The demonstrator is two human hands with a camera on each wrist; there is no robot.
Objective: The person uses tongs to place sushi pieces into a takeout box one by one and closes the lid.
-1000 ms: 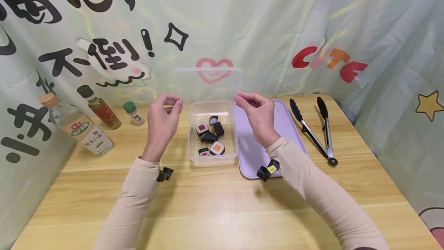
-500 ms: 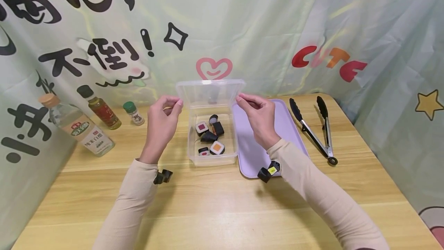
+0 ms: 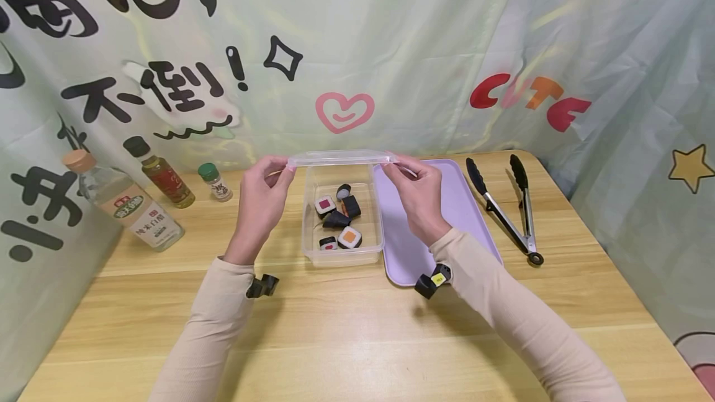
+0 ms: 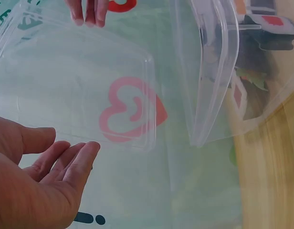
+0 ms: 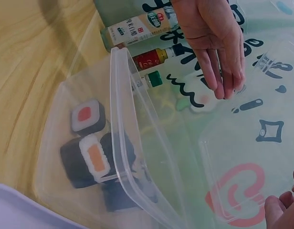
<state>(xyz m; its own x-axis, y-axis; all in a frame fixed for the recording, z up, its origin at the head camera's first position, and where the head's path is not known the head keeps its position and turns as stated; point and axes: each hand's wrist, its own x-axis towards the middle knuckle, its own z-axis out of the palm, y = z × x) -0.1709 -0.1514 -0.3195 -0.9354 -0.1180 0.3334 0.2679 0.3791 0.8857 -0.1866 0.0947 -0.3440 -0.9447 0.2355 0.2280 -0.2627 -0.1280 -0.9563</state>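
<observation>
A clear plastic lid (image 3: 342, 157) is held above the back of a clear plastic food container (image 3: 343, 258); in the head view it shows nearly edge-on. My left hand (image 3: 261, 200) pinches its left edge between thumb and fingers, and my right hand (image 3: 414, 200) pinches the right edge. Inside the uncovered container lie several sushi pieces, among them a square roll with an orange centre (image 3: 350, 237) and one with a dark red centre (image 3: 324, 205). The left wrist view has the see-through lid (image 4: 80, 90) beside my left fingertips (image 4: 92, 148).
Right of the container lies a lilac tray (image 3: 404, 272), partly under my right forearm. Black-tipped metal tongs (image 3: 511, 225) rest spread beyond it. On the left stand a large clear bottle (image 3: 136, 213), a smaller red-labelled bottle (image 3: 167, 182) and a green-capped shaker (image 3: 216, 185). A printed curtain hangs behind.
The lid has tipped from upright toward flat, its upper edge coming down toward me. Both hands stay at its sides and barely shift. The container and sushi have not moved.
</observation>
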